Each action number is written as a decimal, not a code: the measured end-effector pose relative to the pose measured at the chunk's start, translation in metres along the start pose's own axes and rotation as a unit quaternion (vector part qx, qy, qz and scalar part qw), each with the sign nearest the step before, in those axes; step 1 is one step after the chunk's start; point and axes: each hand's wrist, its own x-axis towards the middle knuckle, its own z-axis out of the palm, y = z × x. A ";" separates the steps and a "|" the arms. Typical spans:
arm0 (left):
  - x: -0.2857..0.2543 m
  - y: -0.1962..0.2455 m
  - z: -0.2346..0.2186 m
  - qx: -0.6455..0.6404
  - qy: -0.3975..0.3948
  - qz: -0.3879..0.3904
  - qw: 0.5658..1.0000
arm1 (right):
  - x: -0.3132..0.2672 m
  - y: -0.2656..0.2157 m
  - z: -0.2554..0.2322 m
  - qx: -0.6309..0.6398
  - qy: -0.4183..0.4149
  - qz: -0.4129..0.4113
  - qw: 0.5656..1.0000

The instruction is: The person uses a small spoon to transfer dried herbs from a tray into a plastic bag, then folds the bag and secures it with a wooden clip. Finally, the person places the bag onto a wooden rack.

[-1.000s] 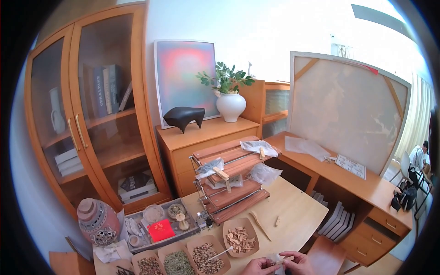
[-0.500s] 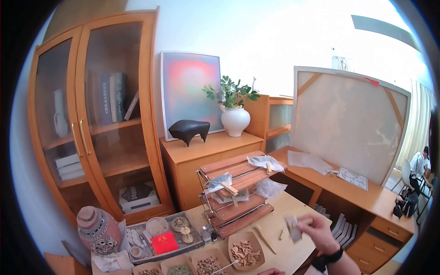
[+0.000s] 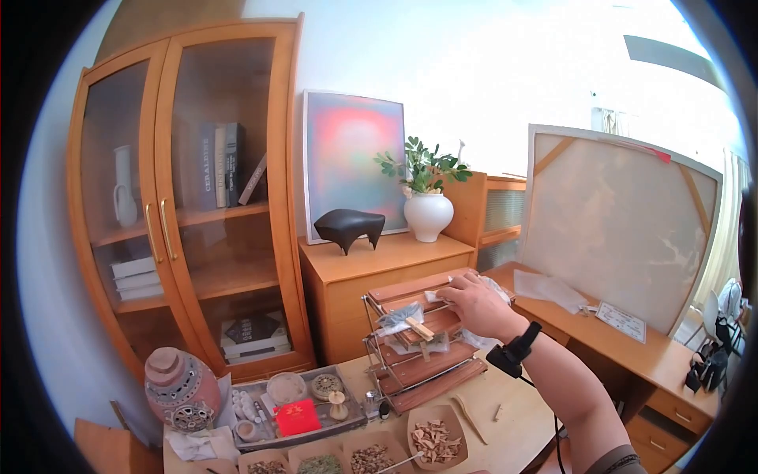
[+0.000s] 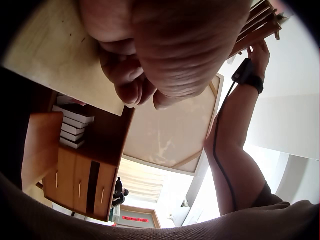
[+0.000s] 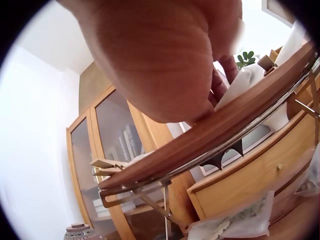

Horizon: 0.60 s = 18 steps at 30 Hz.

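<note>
My right hand [image 3: 478,306] reaches over the top of a folding wooden rack [image 3: 430,387] and pinches a small clear bag [image 3: 433,296] at its upper boards. The palm covers much of that bag in the right wrist view, where white plastic [image 5: 243,82] shows beside the fingers. Closer to me on the rack, a wooden clothespin [image 3: 419,329] clips another filled bag [image 3: 399,317]; a further bag [image 5: 240,220] hangs lower. My left hand [image 4: 165,50] stays low near the table's front edge, fingers loosely curled, with nothing seen in them.
Paper trays of dried herbs [image 3: 320,462] and wood chips [image 3: 436,442] line the front of the table. A grey tray [image 3: 347,430] with a red packet stands left, beside a patterned jar [image 3: 180,391]. A wooden scoop [image 3: 470,419] and a loose clothespin [image 3: 498,412] lie right.
Both hands were together at the table's front with the small bag. My right hand then lifted it away and carried it up and left to the rack's top. The view has shifted.
</note>
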 end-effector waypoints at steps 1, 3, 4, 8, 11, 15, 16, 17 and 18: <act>-0.002 0.010 0.000 0.015 -0.001 0.007 1.000 | -0.002 -0.001 0.001 0.008 0.010 -0.008 1.000; -0.002 0.014 0.000 0.028 -0.002 0.016 0.999 | -0.014 -0.017 -0.020 -0.003 0.050 -0.010 0.999; -0.001 0.011 0.001 0.023 0.000 0.009 1.000 | -0.022 -0.027 -0.034 -0.014 0.091 -0.010 0.996; -0.001 0.014 0.003 0.019 0.009 -0.015 1.000 | -0.077 -0.054 -0.068 0.055 0.167 0.049 0.983; 0.000 0.002 0.003 0.027 0.015 -0.003 1.000 | -0.142 -0.062 -0.070 0.083 0.205 0.110 0.969; 0.001 -0.007 0.006 0.066 0.034 0.035 0.997 | -0.271 -0.049 -0.013 0.262 0.167 0.376 0.873; -0.002 0.006 0.005 0.094 0.039 0.043 0.994 | -0.303 -0.053 0.006 0.315 0.171 0.437 0.825; -0.003 0.005 0.005 0.093 0.036 0.042 0.994 | -0.330 -0.059 0.023 0.366 0.175 0.494 0.769; -0.001 0.003 0.005 0.110 0.035 0.053 0.992 | -0.353 -0.067 0.037 0.381 0.168 0.523 0.744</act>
